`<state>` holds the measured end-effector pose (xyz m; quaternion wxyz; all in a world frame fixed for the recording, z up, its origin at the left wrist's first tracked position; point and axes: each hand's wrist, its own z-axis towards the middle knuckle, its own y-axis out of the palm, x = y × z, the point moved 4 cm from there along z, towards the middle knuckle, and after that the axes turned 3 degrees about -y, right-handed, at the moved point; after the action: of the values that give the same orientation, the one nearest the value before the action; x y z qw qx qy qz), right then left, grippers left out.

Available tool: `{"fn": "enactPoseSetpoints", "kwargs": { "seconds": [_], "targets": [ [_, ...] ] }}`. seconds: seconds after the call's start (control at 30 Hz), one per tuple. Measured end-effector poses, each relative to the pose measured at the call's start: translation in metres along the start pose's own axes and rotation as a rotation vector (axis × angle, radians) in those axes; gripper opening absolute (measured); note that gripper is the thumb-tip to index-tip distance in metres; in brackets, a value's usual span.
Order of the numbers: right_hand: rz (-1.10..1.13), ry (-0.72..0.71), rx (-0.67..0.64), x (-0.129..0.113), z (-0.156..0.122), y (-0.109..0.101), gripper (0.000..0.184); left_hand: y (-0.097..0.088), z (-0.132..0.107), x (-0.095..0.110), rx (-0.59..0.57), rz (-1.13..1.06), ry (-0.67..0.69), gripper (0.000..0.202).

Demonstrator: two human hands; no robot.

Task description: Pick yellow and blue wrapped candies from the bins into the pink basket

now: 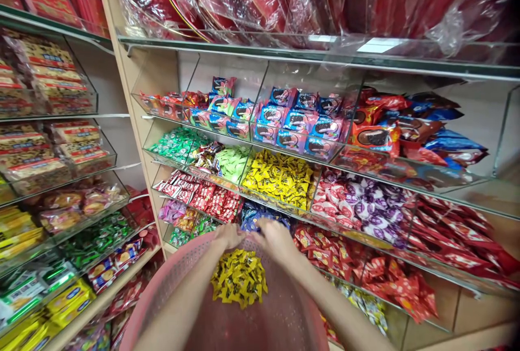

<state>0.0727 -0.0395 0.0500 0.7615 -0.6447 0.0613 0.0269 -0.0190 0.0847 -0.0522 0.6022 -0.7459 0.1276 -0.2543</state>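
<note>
A large pink plastic basin (176, 267) with a perforated wall stands below me, a heap of yellow-wrapped candies (239, 278) inside. Both my forearms stretch over it. My left hand (231, 236) is at the far rim, fingers curled and pointing away. Close beside it on the right, my right hand (274, 237) has bent fingers in front of the tray of dark-blue-wrapped candies (260, 214). What the fingers hold, if anything, is hidden. Above the hands, a clear tray holds more yellow-wrapped candies (280, 177).
Clear trays hold blue-pink cookie packs (300, 118), green candies (176, 142), red packets (215, 199), purple-white candies (377, 205) and red packs (450, 232). A glass shelf (284, 50) with red plastic-wrapped goods runs overhead. More snack shelves (57, 167) stand left.
</note>
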Motion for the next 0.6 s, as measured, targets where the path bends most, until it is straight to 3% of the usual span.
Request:
{"fn": "enactPoseSetpoints", "kwargs": {
  "seconds": [0.1,0.2,0.37,0.6],
  "targets": [
    [0.016,0.047,0.144,0.019,0.024,-0.053,0.026,0.001,0.0,-0.001,0.007,-0.022,-0.001,0.056],
    [-0.019,0.152,0.184,0.046,0.048,-0.077,0.024,0.001,0.0,-0.002,0.013,-0.017,0.005,0.057],
    [-0.113,0.218,0.09,0.078,0.07,-0.073,0.026,0.0,-0.001,-0.002,0.021,-0.021,0.01,0.056],
    [-0.11,0.265,0.039,0.092,0.071,-0.066,0.028,0.0,0.001,-0.002,0.008,-0.027,0.004,0.058]
  ]
}}
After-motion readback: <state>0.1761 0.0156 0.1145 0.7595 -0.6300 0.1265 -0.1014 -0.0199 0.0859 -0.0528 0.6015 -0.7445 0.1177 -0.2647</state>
